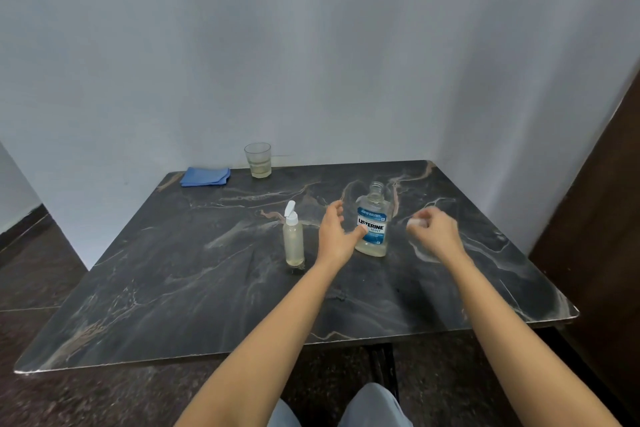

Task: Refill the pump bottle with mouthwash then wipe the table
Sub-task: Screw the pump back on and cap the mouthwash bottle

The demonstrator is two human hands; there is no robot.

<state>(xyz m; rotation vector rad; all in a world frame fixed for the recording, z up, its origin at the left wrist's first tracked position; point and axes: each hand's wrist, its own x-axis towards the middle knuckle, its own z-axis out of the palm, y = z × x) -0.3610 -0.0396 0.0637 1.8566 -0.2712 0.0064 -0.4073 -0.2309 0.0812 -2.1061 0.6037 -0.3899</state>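
A clear mouthwash bottle (372, 222) with a blue label stands uncapped on the dark marble table (207, 288). My left hand (334, 236) is spread beside its left side, thumb touching the label. To the bottle's right, my right hand (434, 232) is curled around a small white cap (415, 222) above the table. A slim pump bottle (293, 239) with a white pump top stands upright left of my left hand, holding pale liquid.
A folded blue cloth (205, 176) lies at the table's back left edge. A clear glass (258, 159) with a little liquid stands by the wall. Walls close off the back and right. A dark door (602, 253) is at right.
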